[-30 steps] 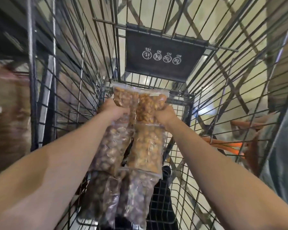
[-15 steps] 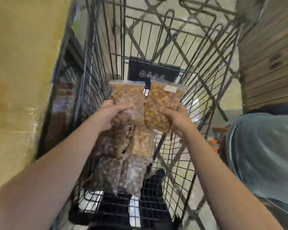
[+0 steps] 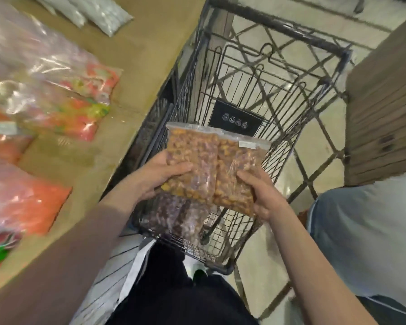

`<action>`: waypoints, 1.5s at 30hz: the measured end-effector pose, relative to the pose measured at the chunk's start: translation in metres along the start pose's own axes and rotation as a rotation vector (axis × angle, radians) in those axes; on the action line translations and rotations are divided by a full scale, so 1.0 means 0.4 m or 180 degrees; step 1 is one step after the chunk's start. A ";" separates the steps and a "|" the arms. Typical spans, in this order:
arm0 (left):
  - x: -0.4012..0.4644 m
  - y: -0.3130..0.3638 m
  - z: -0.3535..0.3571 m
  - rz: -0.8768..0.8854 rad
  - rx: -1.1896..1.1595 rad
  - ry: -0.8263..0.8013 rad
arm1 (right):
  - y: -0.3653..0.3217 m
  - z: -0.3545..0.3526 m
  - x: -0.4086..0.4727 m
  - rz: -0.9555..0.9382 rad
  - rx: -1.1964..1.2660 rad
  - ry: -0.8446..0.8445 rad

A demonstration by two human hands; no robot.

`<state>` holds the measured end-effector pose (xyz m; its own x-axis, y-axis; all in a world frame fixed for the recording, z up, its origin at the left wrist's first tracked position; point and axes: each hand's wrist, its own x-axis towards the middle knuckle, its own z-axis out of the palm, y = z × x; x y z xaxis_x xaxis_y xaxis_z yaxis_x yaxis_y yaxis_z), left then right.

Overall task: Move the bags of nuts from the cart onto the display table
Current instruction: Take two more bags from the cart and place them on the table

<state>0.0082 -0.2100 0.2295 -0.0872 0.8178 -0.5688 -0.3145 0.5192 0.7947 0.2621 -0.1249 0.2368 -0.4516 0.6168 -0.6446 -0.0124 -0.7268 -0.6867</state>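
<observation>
Surface [image 3: 148, 55], far left: tan top carrying clear packs of orange and pink sweets [image 3: 63, 99], one orange pack [image 3: 21, 198] at the near edge, and grey-white packs [image 3: 99, 12] at the far end. All blurred.

Left hand [image 3: 159, 177]: fingers curled round the left side of the nut bags, thumb across the front.

Nut bags [image 3: 211, 167]: clear pouches held together above the cart, side by side; two orange-brown ones on top with sealed upper edges, the right one bearing a small white label. Darker purple-brown pouches [image 3: 181, 214] hang beneath, low inside the cart. Exact count cannot be told.

Right hand [image 3: 265, 195]: gripping the right side of the bags, fingers wrapped round the lower corner.

Cart [image 3: 277, 73]: black wire basket, just beside the surface's edge, with a black panel [image 3: 237, 119] on its far wall.

Far right: wooden slats [image 3: 384, 113]; pale blue cloth [image 3: 366, 235] of another person.
</observation>
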 end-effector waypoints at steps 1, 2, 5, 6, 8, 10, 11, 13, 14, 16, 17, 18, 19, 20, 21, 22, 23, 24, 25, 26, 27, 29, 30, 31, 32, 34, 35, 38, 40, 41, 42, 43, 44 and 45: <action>-0.046 -0.014 0.001 0.0040 -0.0104 0.0106 | 0.012 0.011 -0.026 -0.0037 -0.0058 -0.0061; -0.074 -0.024 0.003 0.0055 -0.0173 0.0149 | 0.020 0.013 -0.037 -0.0050 -0.0127 -0.0066; -0.220 -0.079 0.018 0.0258 -0.0356 0.0385 | 0.055 0.041 -0.109 -0.0088 -0.0504 -0.0276; -0.266 -0.099 0.024 0.0325 -0.0400 0.0432 | 0.065 0.050 -0.130 -0.0109 -0.0656 -0.0324; -0.354 -0.140 0.033 0.0458 -0.0466 0.0598 | 0.083 0.071 -0.168 -0.0166 -0.1008 -0.0482; -0.444 -0.183 0.035 0.0561 -0.0542 0.0897 | 0.105 0.102 -0.205 -0.0197 -0.1285 -0.0685; -0.489 -0.206 0.034 0.0593 -0.0613 0.1074 | 0.117 0.121 -0.222 -0.0202 -0.1373 -0.0776; -0.575 -0.259 0.020 0.0618 -0.0793 0.1370 | 0.142 0.168 -0.257 -0.0184 -0.1618 -0.0988; -0.618 -0.286 0.011 0.0632 -0.0892 0.1482 | 0.161 0.192 -0.268 -0.0189 -0.1739 -0.1116; -0.703 -0.336 -0.006 0.0716 -0.0979 0.1838 | 0.202 0.248 -0.290 -0.0156 -0.1779 -0.1306; -0.750 -0.353 -0.009 0.0765 -0.0983 0.2043 | 0.223 0.280 -0.309 -0.0112 -0.1781 -0.1369; -0.795 -0.376 -0.015 0.0822 -0.0994 0.2208 | 0.242 0.314 -0.334 -0.0075 -0.1846 -0.1447; -0.839 -0.401 -0.021 0.0872 -0.0998 0.2380 | 0.266 0.347 -0.353 -0.0082 -0.1950 -0.1540; -0.881 -0.429 -0.031 0.0905 -0.1012 0.2494 | 0.290 0.381 -0.373 -0.0071 -0.2069 -0.1617; -0.925 -0.458 -0.040 0.0928 -0.1075 0.2618 | 0.317 0.411 -0.394 -0.0052 -0.2148 -0.1700; -0.970 -0.489 -0.048 0.0976 -0.1157 0.2737 | 0.346 0.442 -0.414 -0.0030 -0.2196 -0.1787; -1.015 -0.514 -0.052 0.1020 -0.1258 0.2869 | 0.376 0.470 -0.433 -0.0003 -0.2247 -0.1896; -1.060 -0.546 -0.063 0.1067 -0.1317 0.2959 | 0.409 0.498 -0.453 0.0037 -0.2305 -0.1978; -1.106 -0.574 -0.067 0.1132 -0.1350 0.3026 | 0.443 0.527 -0.476 0.0069 -0.2364 -0.2070; -1.155 -0.602 -0.068 0.1191 -0.1379 0.3068 | 0.479 0.555 -0.501 0.0076 -0.2415 -0.2151; -1.204 -0.626 -0.066 0.1242 -0.1420 0.3111 | 0.516 0.582 -0.524 0.0087 -0.2464 -0.2230; -1.297 -0.696 -0.077 0.1312 -0.1495 0.3257 | 0.595 0.638 -0.577 0.0160 -0.2542 -0.2399; -1.343 -0.726 -0.081 0.1373 -0.1551 0.3312 | 0.634 0.665 -0.611 0.0221 -0.2556 -0.2459; -1.388 -0.757 -0.087 0.1405 -0.1673 0.3408 | 0.674 0.693 -0.643 0.0295 -0.2553 -0.2510; -1.429 -0.793 -0.098 0.1502 -0.1837 0.3445 | 0.714 0.719 -0.675 0.0374 -0.2532 -0.2558; -1.513 -0.854 -0.118 0.1603 -0.2158 0.3524 | 0.797 0.768 -0.738 0.0509 -0.2487 -0.2663; -1.555 -0.877 -0.129 0.1648 -0.2268 0.3568 | 0.837 0.790 -0.765 0.0555 -0.2471 -0.2703; -1.665 -0.959 -0.179 0.1629 -0.2443 0.3654 | 0.944 0.849 -0.836 0.0565 -0.2491 -0.2703; -1.722 -1.005 -0.216 0.1601 -0.2556 0.3742 | 0.998 0.881 -0.874 0.0608 -0.2504 -0.2687; -1.745 -1.023 -0.235 0.1602 -0.2631 0.3775 | 1.021 0.895 -0.889 0.0629 -0.2503 -0.2673; -1.765 -1.034 -0.251 0.1603 -0.2675 0.3776 | 1.040 0.908 -0.903 0.0647 -0.2503 -0.2663; -1.783 -1.039 -0.268 0.1592 -0.2708 0.3788 | 1.055 0.919 -0.911 0.0657 -0.2497 -0.2658; -1.798 -1.048 -0.286 0.1592 -0.2709 0.3814 | 1.068 0.929 -0.916 0.0665 -0.2502 -0.2653; -1.811 -1.052 -0.303 0.1584 -0.2717 0.3856 | 1.077 0.939 -0.918 0.0664 -0.2505 -0.2675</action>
<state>0.0890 -1.0509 0.2813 -0.8901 -0.0396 -0.4541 -0.4101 -0.3652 0.8357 0.0876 -0.7781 0.3037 -0.8312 -0.1003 -0.5469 0.5545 -0.2211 -0.8022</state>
